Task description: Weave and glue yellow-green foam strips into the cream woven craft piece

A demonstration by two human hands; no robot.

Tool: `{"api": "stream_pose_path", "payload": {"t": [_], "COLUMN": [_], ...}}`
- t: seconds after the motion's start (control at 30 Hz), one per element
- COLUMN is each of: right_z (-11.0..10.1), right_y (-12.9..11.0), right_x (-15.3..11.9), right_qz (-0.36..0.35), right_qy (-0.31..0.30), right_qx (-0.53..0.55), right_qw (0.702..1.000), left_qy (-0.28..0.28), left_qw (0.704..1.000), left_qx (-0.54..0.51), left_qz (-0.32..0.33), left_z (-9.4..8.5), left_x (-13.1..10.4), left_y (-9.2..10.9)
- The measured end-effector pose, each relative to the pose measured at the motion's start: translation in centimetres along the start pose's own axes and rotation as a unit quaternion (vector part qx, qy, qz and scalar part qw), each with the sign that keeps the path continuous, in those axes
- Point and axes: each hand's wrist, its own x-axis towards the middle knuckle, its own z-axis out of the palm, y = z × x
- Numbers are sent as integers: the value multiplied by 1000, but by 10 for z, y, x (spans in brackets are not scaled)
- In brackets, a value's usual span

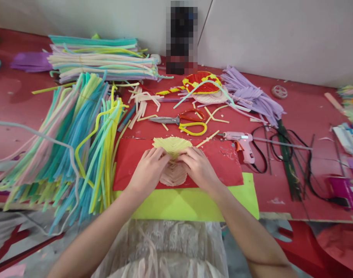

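A leaf-like piece of pipe cleaners (172, 143), pale yellow at the top, lies over the red sheet in front of me. Its lower part, a rounded pinkish-beige pipe-cleaner section (173, 175), shows beneath my fingers. My left hand (147, 169) pinches the piece from the left, near where the two colours meet. From the other side my right hand (202, 170) grips the same area, fingers closed. The fingertips hide the join between the two sections. Beyond the hands lie scissors (190, 122) with red and yellow handles. A pink glue gun (239, 141) rests to the right.
Bundles of coloured pipe cleaners (75, 135) stretch along the left, with more stacked behind (104, 63). Purple pipe cleaners (256, 96) and a red-and-yellow pipe-cleaner piece (202, 82) sit at the back. A black cable (262, 154) loops on the right. A lime sheet (194, 204) overlaps the table's front edge.
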Motion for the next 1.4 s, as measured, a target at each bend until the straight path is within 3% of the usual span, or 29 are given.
{"api": "stream_pose_path", "payload": {"t": [0.27,0.47,0.67,0.87,1.4], "right_z": [-20,-34,-41,-51,-60], "right_y": [2,-13,-34,-55,-57], "right_x": [4,0,-4,-10,-11], "right_qz": [-98,-53,-28,-12,-32], "right_qy": [33,61,108,189,137], "right_qx": [16,-19,-11,53,88], "right_qw": [994,997,994,980,986], "left_qy": [43,82,132,211,217], "left_qw": [995,993,982,970,963], "left_qx": [-4,16,5,-85,-86], "left_qz": [92,89,138,88,138], "left_z": [-18,-34,-41,-44,-52], "left_x": [5,-2,-5,-12,-18], "left_y": [0,6,10,17,16]}}
